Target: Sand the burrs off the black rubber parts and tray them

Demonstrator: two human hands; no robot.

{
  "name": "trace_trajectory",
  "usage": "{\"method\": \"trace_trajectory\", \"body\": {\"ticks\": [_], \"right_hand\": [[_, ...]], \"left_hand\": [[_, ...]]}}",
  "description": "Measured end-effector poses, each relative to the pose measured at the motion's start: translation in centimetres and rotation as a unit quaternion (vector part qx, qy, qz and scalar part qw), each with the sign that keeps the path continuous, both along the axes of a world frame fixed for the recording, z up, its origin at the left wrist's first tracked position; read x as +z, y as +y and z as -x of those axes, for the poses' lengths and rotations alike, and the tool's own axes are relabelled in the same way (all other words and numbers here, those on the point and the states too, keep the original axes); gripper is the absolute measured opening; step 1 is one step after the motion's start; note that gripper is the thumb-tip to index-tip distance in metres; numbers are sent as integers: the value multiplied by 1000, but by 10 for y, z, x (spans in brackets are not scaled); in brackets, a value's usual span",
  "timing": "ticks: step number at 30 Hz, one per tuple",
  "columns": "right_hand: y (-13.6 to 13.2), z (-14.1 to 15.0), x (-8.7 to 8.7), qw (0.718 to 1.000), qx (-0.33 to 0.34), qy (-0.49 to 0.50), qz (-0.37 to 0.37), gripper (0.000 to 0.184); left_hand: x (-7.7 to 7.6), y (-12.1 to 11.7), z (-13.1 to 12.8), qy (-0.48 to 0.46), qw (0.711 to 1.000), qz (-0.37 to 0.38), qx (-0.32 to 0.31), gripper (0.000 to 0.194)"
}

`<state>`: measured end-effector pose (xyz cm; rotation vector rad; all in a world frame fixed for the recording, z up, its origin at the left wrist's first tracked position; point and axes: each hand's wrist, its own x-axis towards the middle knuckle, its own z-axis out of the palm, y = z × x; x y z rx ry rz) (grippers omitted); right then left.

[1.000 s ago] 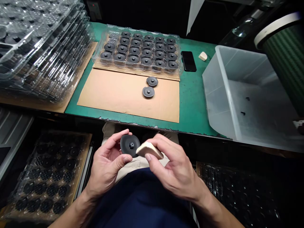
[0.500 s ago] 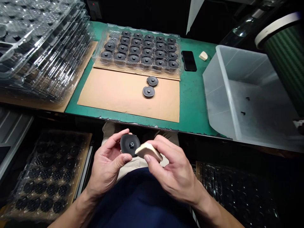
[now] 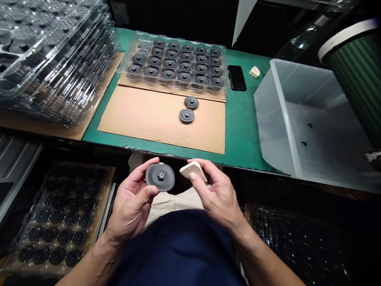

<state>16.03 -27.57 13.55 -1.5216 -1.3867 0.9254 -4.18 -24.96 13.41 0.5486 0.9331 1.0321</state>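
My left hand point(image 3: 132, 202) grips a black rounded disc point(image 3: 154, 180) by its left edge, thumb on the near side. The disc's face with its short central stub is turned up toward me. In my right hand point(image 3: 218, 194) is a cream-coloured sponge block point(image 3: 192, 169), pinched between thumb and fingers. A small gap separates sponge and disc. Both hands are above my lap, just in front of the table edge. Two similar discs, a farther disc point(image 3: 191, 102) and a nearer disc point(image 3: 186, 115), lie on the cardboard sheet point(image 3: 143, 115).
A clear tray point(image 3: 178, 84) of black discs sits behind the cardboard. Stacked clear trays point(image 3: 74, 75) rise at the left. A phone point(image 3: 237, 78), a second sponge piece point(image 3: 254, 72) and a translucent bin point(image 3: 281, 111) are on the right. Another filled tray point(image 3: 56, 218) is low at left.
The sponge has moved away from the disc's right edge, up and to the right. My left hand has shifted slightly left and turned the disc's face more toward me.
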Motion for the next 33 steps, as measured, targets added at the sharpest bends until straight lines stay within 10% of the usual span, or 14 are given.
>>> {"method": "trace_trajectory", "body": {"ticks": [5, 9, 33], "right_hand": [[-5, 3, 20, 993, 72, 91, 35, 15], [-3, 8, 29, 994, 95, -18, -61, 16], [5, 5, 25, 992, 125, -11, -27, 16]], "left_hand": [[1, 3, 0, 16, 1000, -10, 2, 58], [0, 1, 0, 43, 998, -41, -17, 63], [0, 1, 4, -19, 999, 11, -47, 57]]}}
